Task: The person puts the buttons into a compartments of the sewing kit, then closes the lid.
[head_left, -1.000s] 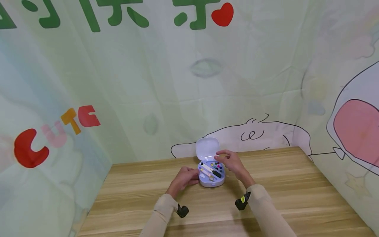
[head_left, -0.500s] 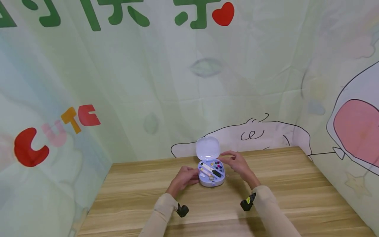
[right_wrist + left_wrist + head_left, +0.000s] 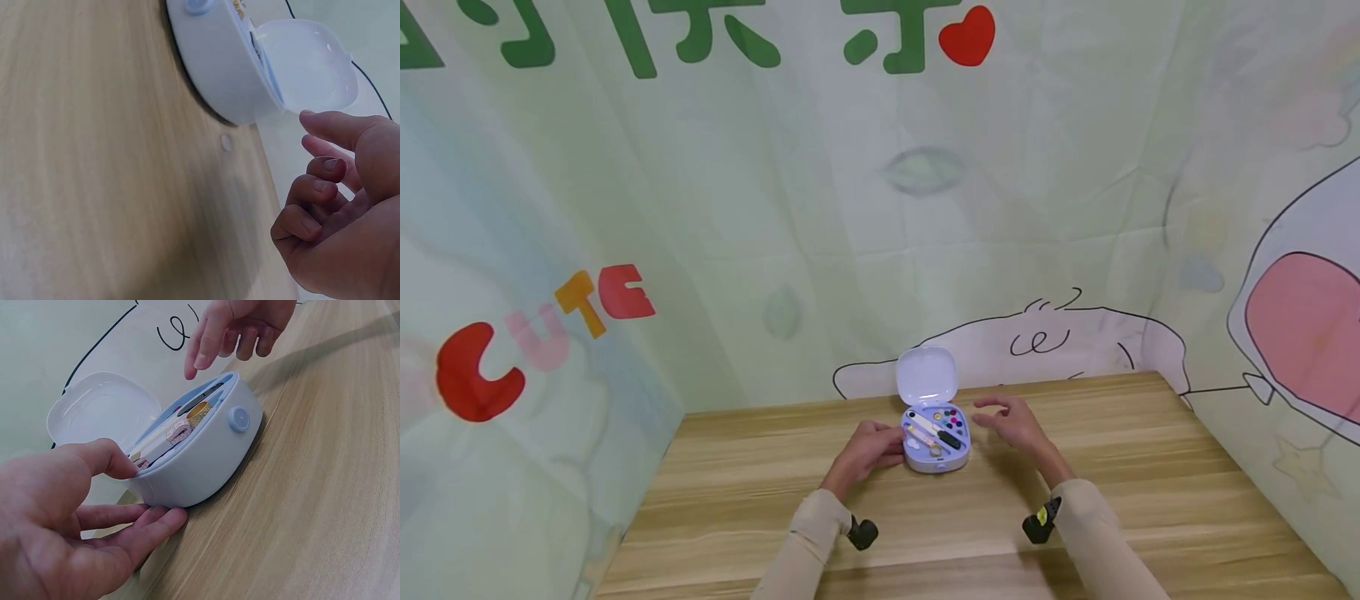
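Note:
A white sewing kit box (image 3: 936,463) with a pale blue insert stands on the table, its lid (image 3: 927,375) raised at the back. Inside lie a gold thimble (image 3: 199,413), a rolled pinkish strip (image 3: 179,430), a black-handled tool (image 3: 950,439) and several small coloured round pieces (image 3: 953,419). My left hand (image 3: 867,452) holds the box's left side, thumb on the rim and fingers against the lower wall. To the right of the box, my right hand (image 3: 1013,423) hovers apart from it, fingers loosely curled around nothing.
The wooden table (image 3: 760,500) meets a printed cloth backdrop (image 3: 775,208) behind the box. A small clear piece (image 3: 225,143) lies on the table near the box's right side. A round blue latch (image 3: 238,419) juts from the box's front.
My right hand has drawn away from the raised lid, moving right and slightly down. My left hand and the box have stayed in place.

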### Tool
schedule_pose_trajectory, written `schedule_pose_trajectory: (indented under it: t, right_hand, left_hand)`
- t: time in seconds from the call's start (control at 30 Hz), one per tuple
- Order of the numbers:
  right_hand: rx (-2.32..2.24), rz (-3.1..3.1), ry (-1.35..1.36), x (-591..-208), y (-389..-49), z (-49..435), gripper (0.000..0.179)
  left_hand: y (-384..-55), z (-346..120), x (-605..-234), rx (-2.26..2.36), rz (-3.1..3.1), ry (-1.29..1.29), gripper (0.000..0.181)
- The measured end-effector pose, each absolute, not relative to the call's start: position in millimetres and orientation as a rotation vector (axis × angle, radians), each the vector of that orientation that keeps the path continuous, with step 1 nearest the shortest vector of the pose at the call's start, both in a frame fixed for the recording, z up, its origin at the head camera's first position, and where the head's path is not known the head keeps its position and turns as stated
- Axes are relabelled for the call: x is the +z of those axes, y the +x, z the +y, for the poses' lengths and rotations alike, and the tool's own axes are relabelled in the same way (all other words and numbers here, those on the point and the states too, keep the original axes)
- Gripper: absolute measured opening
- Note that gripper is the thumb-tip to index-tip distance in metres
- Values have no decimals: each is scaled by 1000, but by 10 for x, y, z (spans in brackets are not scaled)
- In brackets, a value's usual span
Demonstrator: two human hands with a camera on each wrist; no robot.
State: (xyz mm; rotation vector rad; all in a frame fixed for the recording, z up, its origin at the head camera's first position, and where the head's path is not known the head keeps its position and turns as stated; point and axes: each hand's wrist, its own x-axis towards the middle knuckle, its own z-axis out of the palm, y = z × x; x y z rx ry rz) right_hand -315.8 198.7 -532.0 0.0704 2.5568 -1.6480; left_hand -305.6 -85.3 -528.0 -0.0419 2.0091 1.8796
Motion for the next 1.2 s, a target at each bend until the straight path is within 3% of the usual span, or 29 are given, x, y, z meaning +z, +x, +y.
schedule_pose_trajectory:
  t: [1.2]
  right_hand:
    - [-1346, 2694, -6, -5490, -3012, 1924, 10]
  left_hand:
    - [-3067, -858, -5283, 1877, 1998, -59, 25]
